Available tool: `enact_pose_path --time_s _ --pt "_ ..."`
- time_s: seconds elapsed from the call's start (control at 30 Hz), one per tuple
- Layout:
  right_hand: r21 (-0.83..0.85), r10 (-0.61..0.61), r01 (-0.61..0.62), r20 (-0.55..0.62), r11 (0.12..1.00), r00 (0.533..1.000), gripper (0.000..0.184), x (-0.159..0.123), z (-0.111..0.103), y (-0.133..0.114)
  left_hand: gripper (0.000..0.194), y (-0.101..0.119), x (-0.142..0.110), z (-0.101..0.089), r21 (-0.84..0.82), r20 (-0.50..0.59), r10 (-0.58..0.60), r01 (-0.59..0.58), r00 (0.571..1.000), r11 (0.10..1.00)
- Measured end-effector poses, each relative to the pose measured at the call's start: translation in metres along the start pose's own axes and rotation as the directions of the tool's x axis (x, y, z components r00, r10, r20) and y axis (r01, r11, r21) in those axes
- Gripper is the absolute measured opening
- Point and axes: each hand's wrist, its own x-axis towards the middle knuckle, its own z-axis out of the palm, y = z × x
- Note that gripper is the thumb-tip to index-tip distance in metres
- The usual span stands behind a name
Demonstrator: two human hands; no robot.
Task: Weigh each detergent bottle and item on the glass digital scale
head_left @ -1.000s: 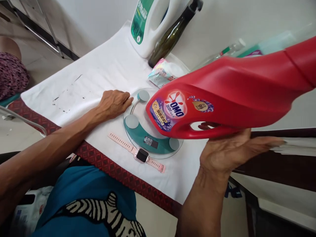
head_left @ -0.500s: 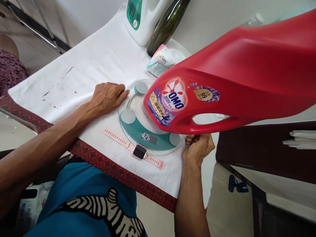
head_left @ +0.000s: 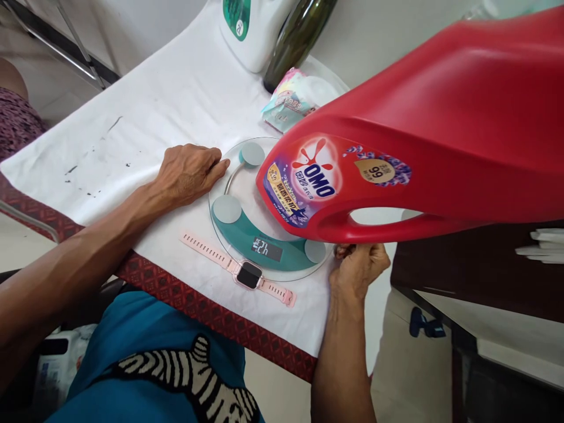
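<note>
A red OMO laundry detergent bottle (head_left: pixel 440 141) stands on a round glass scale (head_left: pixel 240 232) with a green band, its base over the right part of the glass. White figures are lit on the scale's display. My left hand (head_left: pixel 189 170) rests on the cloth at the scale's left rim, fingers curled in and thumb tip at the glass edge. Beside the right rim, my right hand (head_left: pixel 359 267) is a loose fist, its fingertips partly hidden below the bottle. Neither hand grips the bottle. A pink-strapped smartwatch (head_left: pixel 249 275) lies along the scale's near edge.
Behind the scale are a packet of tissues (head_left: pixel 288 106), a dark green glass bottle (head_left: pixel 299 41) and a white jug (head_left: pixel 253 38). White cloth (head_left: pixel 145 117) covers the table. Another person's leg (head_left: pixel 17 123) shows at far left. Slippers (head_left: pixel 425 323) lie on the floor.
The view has shifted slightly, and the bottle appears a little larger and farther right. Both hands keep their places beside the scale.
</note>
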Motion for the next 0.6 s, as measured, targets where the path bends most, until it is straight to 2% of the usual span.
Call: enact_pose_path --time_s 0.33,0.6 --pt "-0.057 -0.026 0.026 -0.006 0.998 1.0 0.044 -0.0004 -0.0013 0.003 0.045 -0.0012 -0.0001 -0.0006 -0.021 -0.001 0.032 -0.032 0.999 0.999" --pt "-0.039 -0.047 0.047 0.001 0.998 0.999 0.038 -0.0003 -0.0028 0.0042 0.044 -0.0006 -0.0006 -0.0018 -0.026 0.005 0.028 -0.028 1.0 0.999"
